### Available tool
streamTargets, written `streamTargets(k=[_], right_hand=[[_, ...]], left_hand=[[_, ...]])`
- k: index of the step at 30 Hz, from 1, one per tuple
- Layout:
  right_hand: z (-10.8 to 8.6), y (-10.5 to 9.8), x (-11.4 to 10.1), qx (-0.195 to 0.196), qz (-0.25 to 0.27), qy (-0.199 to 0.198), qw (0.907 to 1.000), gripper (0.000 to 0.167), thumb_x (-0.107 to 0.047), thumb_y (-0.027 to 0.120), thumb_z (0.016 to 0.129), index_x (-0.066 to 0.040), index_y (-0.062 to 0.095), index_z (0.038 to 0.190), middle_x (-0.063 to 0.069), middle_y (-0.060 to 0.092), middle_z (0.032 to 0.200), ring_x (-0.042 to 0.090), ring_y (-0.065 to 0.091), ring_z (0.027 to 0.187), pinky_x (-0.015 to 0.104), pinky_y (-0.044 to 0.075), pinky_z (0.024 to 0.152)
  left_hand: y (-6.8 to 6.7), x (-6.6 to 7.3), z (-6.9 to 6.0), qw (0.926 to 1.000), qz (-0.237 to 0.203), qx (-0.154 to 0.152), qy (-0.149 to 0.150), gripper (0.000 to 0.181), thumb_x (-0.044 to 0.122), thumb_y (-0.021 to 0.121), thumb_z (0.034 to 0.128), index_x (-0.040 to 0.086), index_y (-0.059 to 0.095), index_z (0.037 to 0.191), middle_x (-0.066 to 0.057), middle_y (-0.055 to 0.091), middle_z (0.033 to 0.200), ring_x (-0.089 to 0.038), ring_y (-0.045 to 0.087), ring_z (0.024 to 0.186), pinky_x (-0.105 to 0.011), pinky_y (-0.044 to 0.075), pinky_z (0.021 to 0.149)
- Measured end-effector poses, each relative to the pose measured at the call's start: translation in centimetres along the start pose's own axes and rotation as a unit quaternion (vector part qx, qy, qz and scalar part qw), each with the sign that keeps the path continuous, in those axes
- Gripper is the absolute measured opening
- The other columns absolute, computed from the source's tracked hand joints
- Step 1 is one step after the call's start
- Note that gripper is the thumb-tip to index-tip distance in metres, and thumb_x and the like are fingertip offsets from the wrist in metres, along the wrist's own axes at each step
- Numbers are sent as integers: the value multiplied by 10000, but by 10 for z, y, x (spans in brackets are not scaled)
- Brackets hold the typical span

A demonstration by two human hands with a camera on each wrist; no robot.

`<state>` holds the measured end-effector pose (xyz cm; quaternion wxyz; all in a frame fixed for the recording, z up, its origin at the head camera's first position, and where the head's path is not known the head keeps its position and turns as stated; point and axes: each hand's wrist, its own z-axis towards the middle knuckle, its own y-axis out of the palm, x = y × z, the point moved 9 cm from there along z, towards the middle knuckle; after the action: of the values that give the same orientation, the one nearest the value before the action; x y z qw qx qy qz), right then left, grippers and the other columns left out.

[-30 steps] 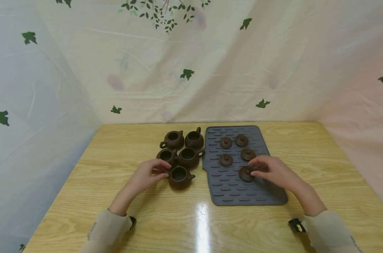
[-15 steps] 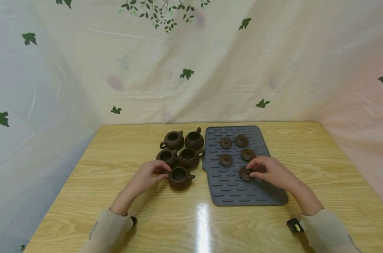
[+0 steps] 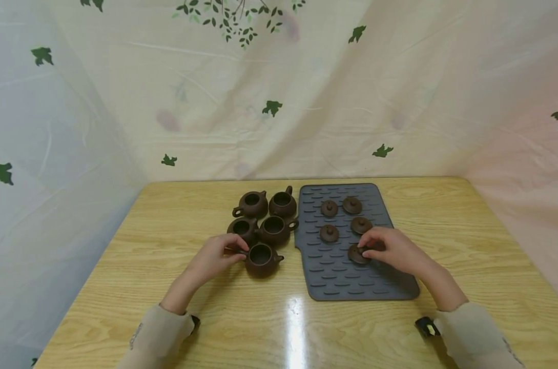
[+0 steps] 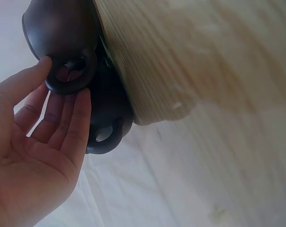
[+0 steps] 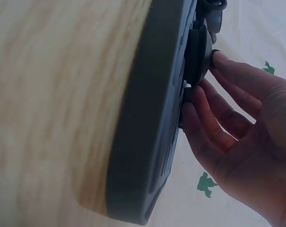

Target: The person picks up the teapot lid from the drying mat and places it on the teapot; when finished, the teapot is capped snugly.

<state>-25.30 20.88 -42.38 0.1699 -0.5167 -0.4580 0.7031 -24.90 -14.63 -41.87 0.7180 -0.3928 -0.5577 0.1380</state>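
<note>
My left hand (image 3: 218,252) pinches the handle of the nearest brown teapot (image 3: 262,261), which stands lidless on the table with its spout to the right. In the left wrist view, thumb and fingers meet at the loop handle (image 4: 69,87). Over on the grey mat (image 3: 338,279), my right hand (image 3: 394,248) pinches the knob of the nearest brown teapot lid (image 3: 357,254). The right wrist view has the thumb on the knob of that lid (image 5: 199,54), which sits on or just above the mat; a gap is hard to tell.
Several more lidless teapots (image 3: 274,229) crowd together behind the held one, some touching. Other lids lie on the mat, one lid (image 3: 362,225) just beyond my right fingers. The wooden table (image 3: 168,230) ends at a cloth backdrop (image 3: 214,128).
My left fingers have closed in on the teapot handle. My right fingers have drawn together on the lid's knob, the hand shifting slightly left. Teapots and lids stay in place.
</note>
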Motion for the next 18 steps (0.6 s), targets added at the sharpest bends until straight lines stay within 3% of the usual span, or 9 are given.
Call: streamTargets(k=[18], right_hand=[[1, 1, 0, 6, 58, 40, 10000, 146, -134, 741, 890, -157, 704, 1029, -24, 690, 1000, 104, 641, 910, 312, 560, 786]], left_hand=[[0, 1, 0, 10000, 33, -15, -32, 82, 50, 720, 897, 106, 698, 953, -48, 709, 971, -184, 692, 939, -329, 599, 836]])
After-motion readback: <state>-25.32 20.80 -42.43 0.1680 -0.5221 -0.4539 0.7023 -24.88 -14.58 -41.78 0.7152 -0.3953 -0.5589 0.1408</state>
